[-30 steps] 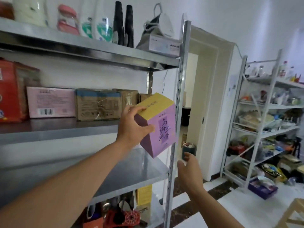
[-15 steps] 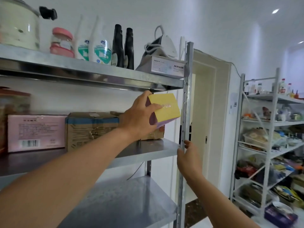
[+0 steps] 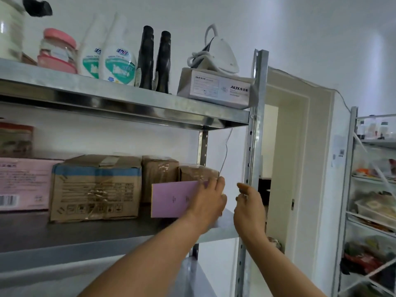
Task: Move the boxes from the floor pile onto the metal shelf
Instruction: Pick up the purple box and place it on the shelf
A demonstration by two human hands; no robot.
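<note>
Here we see the left hand (image 3: 206, 202) gripping the purple box (image 3: 171, 200) by its right end, the fingers (image 3: 219, 185) curled over the top corner. The box stands upright on the middle board of the metal shelf (image 3: 85, 232), near the right end and close to the front edge. We cannot tell for sure whether its lower edge rests fully on the board. Its broad purple face is turned toward us.

Just behind it are two brown taped boxes (image 3: 159, 174), and to their left a larger cardboard carton (image 3: 96, 187) with a blue band. A pink box (image 3: 23, 185) with a barcode sits further left.

The right hand (image 3: 249, 207) hangs in the air just beside the shelf's front upright post (image 3: 255, 125). It is a little apart from the left hand, its fingers loosely bent and holding nothing.

On the top board we find a white iron (image 3: 220, 54) set on a white AUX box (image 3: 214, 88). To their left are two dark bottles (image 3: 154, 58), two white detergent bottles (image 3: 116, 61) and a pink-lidded jar (image 3: 56, 50).

To the right, past a doorway (image 3: 285, 168), stands a white wire rack (image 3: 351, 168) crowded with goods too blurred to name.
</note>
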